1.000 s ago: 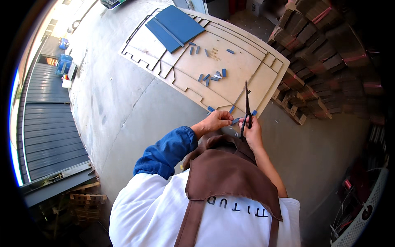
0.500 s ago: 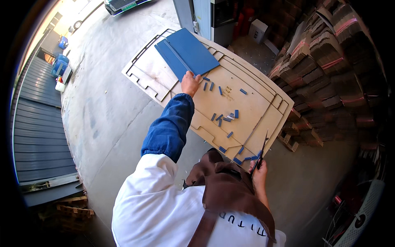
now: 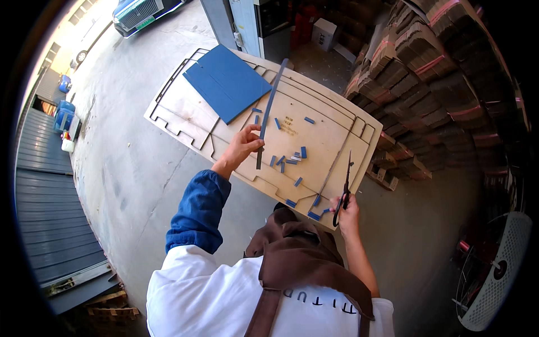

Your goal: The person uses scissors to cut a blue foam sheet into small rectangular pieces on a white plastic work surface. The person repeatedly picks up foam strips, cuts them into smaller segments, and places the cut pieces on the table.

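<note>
A long, narrow blue-grey strip is pinched in my left hand near its lower end, raised over the wooden board. My right hand grips black-handled scissors at the board's near right edge, blades pointing away from me. Blue flat sheets lie stacked at the far left of the board. Several short blue pieces are scattered over the middle and near right part, one small cluster among them.
The wooden board has dark curved lines set into its surface. Bundled cardboard is piled at the right. A doorway with a white box is beyond, and a parked car stands at the far left on the concrete floor.
My left hand has lifted the strip off the blue sheets and brought it nearer and to the right. The scissors stay in my right hand.
</note>
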### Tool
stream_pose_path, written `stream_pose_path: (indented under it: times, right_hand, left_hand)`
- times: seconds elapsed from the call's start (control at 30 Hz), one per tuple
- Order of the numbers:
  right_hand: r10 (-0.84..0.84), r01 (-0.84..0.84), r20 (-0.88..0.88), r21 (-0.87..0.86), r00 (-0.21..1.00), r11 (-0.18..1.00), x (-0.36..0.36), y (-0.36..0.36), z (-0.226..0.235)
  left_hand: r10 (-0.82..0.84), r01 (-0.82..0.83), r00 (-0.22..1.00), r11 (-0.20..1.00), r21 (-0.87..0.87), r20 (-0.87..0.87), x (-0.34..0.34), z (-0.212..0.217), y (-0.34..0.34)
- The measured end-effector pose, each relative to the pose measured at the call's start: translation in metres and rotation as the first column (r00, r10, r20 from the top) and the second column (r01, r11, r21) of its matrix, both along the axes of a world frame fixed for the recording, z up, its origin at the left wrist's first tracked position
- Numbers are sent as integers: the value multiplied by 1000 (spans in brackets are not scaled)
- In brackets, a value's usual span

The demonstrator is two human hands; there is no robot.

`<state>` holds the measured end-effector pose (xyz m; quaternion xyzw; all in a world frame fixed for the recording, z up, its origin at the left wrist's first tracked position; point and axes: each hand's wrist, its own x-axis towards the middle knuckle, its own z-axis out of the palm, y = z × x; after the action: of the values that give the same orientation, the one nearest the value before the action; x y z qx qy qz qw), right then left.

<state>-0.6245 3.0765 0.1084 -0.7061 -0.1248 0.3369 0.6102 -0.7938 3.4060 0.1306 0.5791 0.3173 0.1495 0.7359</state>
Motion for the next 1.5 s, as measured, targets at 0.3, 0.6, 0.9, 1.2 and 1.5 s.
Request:
stream_pose_path:
  times: [0.3,0.6,0.9,1.2,1.5]
  right_hand:
    - [-33,143,-232,477,972,867,55,-3,29]
    - [-47,45,127,13,991,999,36,-94,0]
    - [53,-50,-126,22,991,998,21,-129,-30]
    - [138,-109,-263,122,955,987,6,-122,-40]
    - [134,-114,-217,103,967,988,-17,-98,-44]
  left_hand:
    - [-453,542,820,812,219,-349,-80,26,-196]
    - [-471,584,745,803,120,-473,-119,20,-257]
    - [-487,619,714,774,130,-502,-143,16,-284]
    - [-439,664,676,711,231,-592,-131,8,-284]
    - [-113,336,923,702,628,-368,-11,-20,-315]
